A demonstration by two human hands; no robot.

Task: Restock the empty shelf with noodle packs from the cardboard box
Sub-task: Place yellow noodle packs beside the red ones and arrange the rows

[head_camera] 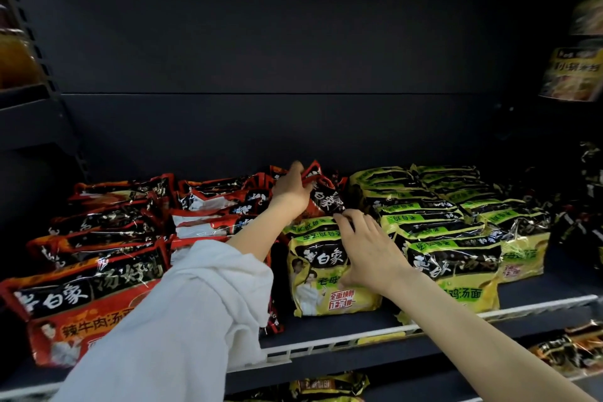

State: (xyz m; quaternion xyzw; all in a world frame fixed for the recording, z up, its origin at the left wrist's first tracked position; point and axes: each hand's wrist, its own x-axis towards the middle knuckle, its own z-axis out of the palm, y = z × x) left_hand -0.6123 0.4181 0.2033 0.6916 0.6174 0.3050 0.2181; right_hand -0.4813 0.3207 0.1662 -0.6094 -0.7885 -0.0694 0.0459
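Noodle packs fill most of the dark metal shelf [456, 303] with its white wire front rail: rows of red-and-black crinkly plastic packs [107, 238] on its left half, rows of yellow-and-green ones [456, 232] on its right half, with bare shelf at the front between them. No cardboard box is in view.

Behind the front yellow-and-green pack [326, 271] at the shelf's middle, 1 red-and-black foil noodle pack [323, 197] is held tilted, above the rows and near the shelf's back wall. The left hand [292, 189], its arm coming out of a pushed-up white sleeve [182, 320], grips this pack's upper left edge with curled fingers. The right hand [365, 248] reaches over the front yellow pack with fingers fairly straight, and its fingertips [342, 217] pinch or touch the pack's lower corner; which, I cannot tell.

Judging by the wrinkled, glossy film, the pack is likely light, soft-sided and slippery, with brittle noodle blocks inside that hard squeezing could crack. The sealed end seams and corners look the safest places to hold, with 2 hands at opposite edges steering it into the red row.
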